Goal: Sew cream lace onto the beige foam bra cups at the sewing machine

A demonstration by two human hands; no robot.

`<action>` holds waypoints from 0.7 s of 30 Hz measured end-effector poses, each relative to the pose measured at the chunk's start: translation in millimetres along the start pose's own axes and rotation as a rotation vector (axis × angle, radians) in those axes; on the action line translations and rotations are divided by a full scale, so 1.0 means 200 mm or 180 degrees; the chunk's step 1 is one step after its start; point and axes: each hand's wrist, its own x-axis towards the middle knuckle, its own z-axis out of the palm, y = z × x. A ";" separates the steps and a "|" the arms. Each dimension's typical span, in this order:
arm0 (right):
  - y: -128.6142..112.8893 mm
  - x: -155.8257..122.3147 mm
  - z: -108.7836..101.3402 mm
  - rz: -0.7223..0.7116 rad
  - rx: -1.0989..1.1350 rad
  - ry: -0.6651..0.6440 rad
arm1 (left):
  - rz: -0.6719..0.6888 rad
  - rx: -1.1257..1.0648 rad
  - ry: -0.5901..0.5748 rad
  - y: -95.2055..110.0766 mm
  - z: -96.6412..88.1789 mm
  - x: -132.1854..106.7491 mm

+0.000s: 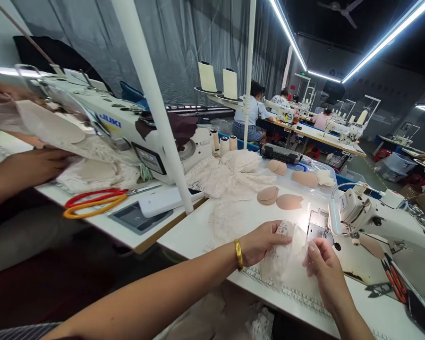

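A piece of white lace fabric (278, 264) hangs between my two hands, over the front of the sewing table. My left hand (264, 243), with a gold bracelet at the wrist, pinches its upper left part. At the right side of the cloth, my right hand (320, 259) has thumb and fingers closed on the sheer edge. Just beyond my hands is the lit needle plate (317, 226) of a white sewing machine (386, 215). Beige cup pads (289, 202) lie on the table behind the lace.
A heap of white lace (233, 170) spreads at the back left, near thread cones (224, 144). Red-handled scissors (395, 281) and black thread snips (378, 289) lie right. A white pole (156, 104) stands left; beyond it a co-worker's hands (31, 170) handle fabric beside orange-and-red scissors (95, 202).
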 end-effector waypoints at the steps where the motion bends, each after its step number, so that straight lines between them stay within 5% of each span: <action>1: 0.02 0.02 -0.02 -0.0006 0.0009 0.0065 | 0.0177 0.0611 0.0070 -0.01 -0.02 0.02; 5: 0.13 0.15 -0.12 0.0179 -0.0125 -0.0286 | 0.0604 0.2600 0.0738 0.05 -0.17 0.13; 11: 0.28 0.27 -0.19 0.0039 -0.0035 -0.0335 | 0.0527 0.3678 0.1536 0.22 -0.41 0.31; 16: 0.21 0.22 -0.16 0.0177 -0.0115 -0.0298 | 0.0419 0.4095 0.1623 0.23 -0.41 0.35; 21: 0.10 0.17 -0.12 0.0129 -0.0198 -0.0196 | 0.0759 0.4017 0.1817 0.33 -0.35 0.28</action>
